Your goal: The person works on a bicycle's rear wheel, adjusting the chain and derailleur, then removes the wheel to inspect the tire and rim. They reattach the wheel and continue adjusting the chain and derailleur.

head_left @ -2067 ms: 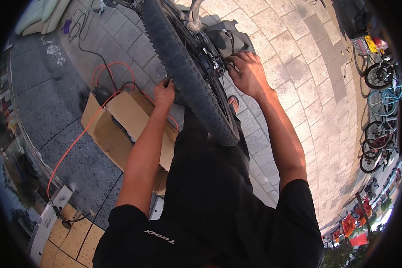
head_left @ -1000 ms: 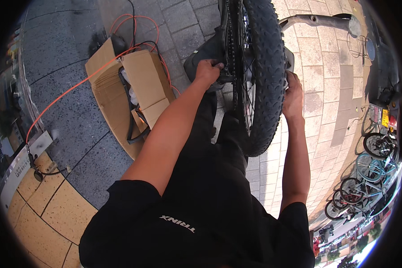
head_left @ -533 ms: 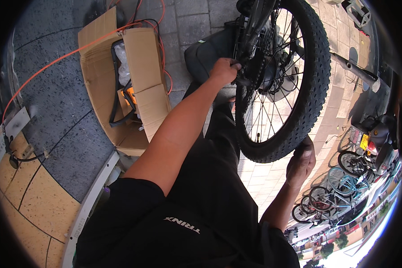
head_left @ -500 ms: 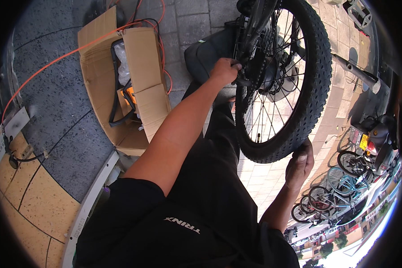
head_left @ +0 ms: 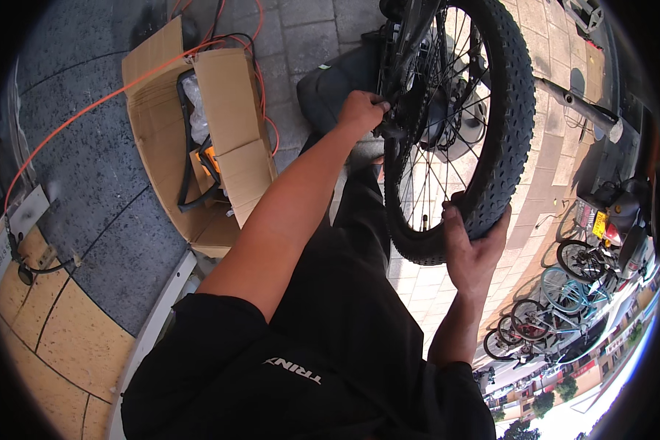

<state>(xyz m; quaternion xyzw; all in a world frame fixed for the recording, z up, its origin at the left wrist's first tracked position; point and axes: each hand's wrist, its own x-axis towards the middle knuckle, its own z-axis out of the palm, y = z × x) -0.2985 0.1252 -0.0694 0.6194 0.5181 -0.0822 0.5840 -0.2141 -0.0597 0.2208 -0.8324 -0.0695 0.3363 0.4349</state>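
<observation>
A bicycle wheel with a wide, knobbly black tyre [head_left: 507, 147] stands in front of me, attached to a dark frame [head_left: 418, 33]. My right hand [head_left: 478, 248] grips the lower part of the tyre, its thumb on the inner side by the rim and the fingers round the outer tread. Closed in a pinch, my left hand [head_left: 362, 112] is at the left side of the wheel, beside the chain and hub parts. What its fingertips hold is too small and dark to make out. Thin spokes [head_left: 447, 172] run across the wheel.
An open cardboard box [head_left: 231, 110] on the left holds a black hose and plastic wrap. An orange hose [head_left: 88, 99] crosses above it. Beyond my left hand lies a dark bag-like object [head_left: 334, 88]. Several parked bicycles [head_left: 565, 290] line the far right. A grey metal tube [head_left: 583, 108] juts out right of the wheel.
My right hand has come up from beneath the tyre's outer edge and now wraps round it, thumb inside. The left hand stays beside the hub. The whole view has shifted slightly.
</observation>
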